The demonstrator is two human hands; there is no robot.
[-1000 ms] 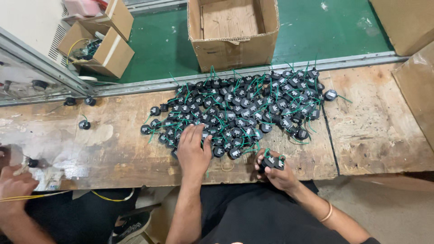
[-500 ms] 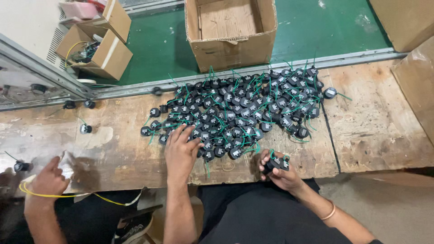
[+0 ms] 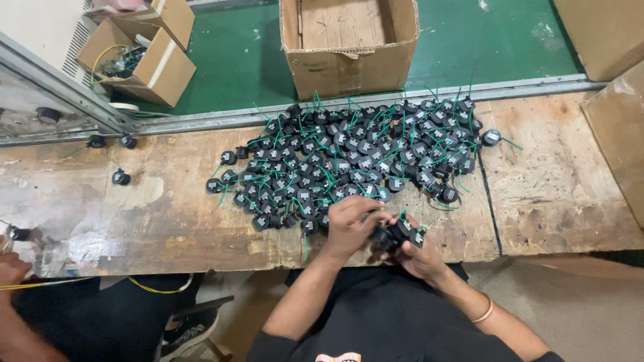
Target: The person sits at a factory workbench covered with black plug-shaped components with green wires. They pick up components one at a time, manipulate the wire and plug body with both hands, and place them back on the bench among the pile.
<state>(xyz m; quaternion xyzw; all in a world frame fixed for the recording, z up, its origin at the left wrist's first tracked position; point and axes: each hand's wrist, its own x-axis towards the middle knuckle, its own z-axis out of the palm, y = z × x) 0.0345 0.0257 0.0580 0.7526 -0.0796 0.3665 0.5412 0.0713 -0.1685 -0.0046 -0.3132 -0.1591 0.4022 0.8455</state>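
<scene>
A big heap of several small black round parts with green wires lies on a worn wooden workbench. My right hand holds a small bunch of these black parts at the bench's near edge. My left hand has come over beside it, fingers curled at the same bunch; whether it grips one I cannot tell for sure. Both hands touch just below the heap's near side.
An open cardboard box stands on the green floor beyond the bench. Two smaller boxes sit at the far left. A few stray black parts lie at left. Another person's hand with a yellow wire is at the lower left.
My left hand has drawn back from the heap to meet my right hand at the held bunch. The other person's hand at left has moved further toward the left edge.
</scene>
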